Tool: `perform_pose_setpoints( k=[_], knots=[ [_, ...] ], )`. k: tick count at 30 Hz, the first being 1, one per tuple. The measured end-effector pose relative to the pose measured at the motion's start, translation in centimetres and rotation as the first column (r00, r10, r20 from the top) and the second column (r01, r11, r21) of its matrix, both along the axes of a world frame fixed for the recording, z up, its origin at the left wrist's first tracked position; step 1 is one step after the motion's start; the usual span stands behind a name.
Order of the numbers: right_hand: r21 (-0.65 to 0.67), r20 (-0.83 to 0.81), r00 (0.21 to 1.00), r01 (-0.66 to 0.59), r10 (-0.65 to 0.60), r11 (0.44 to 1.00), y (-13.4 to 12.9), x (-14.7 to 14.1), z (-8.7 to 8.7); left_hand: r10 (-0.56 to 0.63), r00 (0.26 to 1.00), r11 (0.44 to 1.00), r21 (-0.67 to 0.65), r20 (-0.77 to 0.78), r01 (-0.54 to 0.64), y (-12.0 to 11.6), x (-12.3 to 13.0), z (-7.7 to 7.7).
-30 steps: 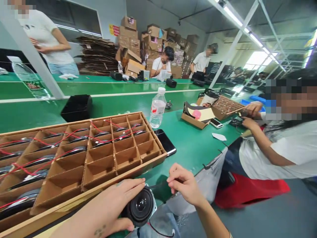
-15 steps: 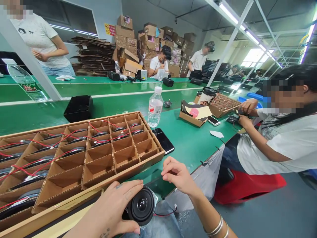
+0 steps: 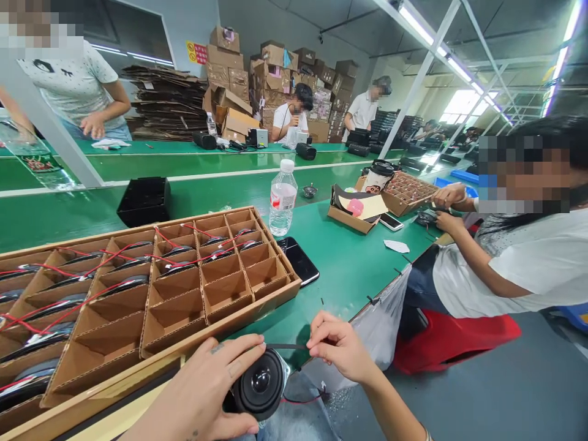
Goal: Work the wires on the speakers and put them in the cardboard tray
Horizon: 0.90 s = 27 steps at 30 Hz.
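My left hand (image 3: 215,386) wraps round a small black speaker (image 3: 260,383), thumb below and fingers above, its cone facing up towards me. A red and black wire runs from the speaker to a white plug (image 3: 323,387). Just to the right, my right hand (image 3: 337,346) pinches the end of a thin black strip (image 3: 287,346), which stretches level to the speaker's upper edge. Whether the strip is stuck there I cannot tell. On the left stands a divided cardboard box (image 3: 225,283) with speakers and red wires in many of its compartments.
A phone (image 3: 301,262) and a water bottle (image 3: 282,199) stand beyond the box's right end. Farther back is a black housing (image 3: 144,201). At the right a co-worker (image 3: 500,245) handles a speaker. A plastic bag (image 3: 383,318) hangs from the table edge.
My right hand has moved slightly, and a black strip now shows stretched between its fingers and the speaker. My left hand keeps its hold. The co-worker at far left has shifted their arms.
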State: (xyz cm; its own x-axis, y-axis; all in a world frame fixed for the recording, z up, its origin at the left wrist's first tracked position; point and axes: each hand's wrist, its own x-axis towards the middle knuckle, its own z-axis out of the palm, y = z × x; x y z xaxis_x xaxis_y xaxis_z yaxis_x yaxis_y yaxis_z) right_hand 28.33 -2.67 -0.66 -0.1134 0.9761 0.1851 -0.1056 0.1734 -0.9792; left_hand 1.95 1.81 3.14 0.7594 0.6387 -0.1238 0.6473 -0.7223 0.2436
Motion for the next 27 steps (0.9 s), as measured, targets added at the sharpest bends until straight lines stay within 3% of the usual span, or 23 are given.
perform_pose_setpoints(
  k=[6,12,19,27],
  knots=[
    [0.144,0.210,0.972,0.072,-0.102,0.987,-0.6,0.1,0.0,-0.001,0.999,1.000,0.021,-0.044,0.002,-0.2,0.7,0.8],
    [0.177,0.254,0.960,0.075,-0.119,0.981,-1.6,-0.4,-0.2,-0.039,0.997,0.998,0.036,-0.068,0.042,0.0,1.3,1.4],
    [0.195,0.330,0.936,0.057,-0.120,0.979,-2.8,-1.2,0.3,-0.061,0.980,0.998,-0.016,-0.189,0.059,0.2,2.3,3.4],
    [0.284,0.401,0.903,0.038,-0.155,0.958,-3.5,-2.1,0.4,-0.152,0.928,0.987,0.000,-0.339,0.162,0.3,3.9,5.3]
  ],
)
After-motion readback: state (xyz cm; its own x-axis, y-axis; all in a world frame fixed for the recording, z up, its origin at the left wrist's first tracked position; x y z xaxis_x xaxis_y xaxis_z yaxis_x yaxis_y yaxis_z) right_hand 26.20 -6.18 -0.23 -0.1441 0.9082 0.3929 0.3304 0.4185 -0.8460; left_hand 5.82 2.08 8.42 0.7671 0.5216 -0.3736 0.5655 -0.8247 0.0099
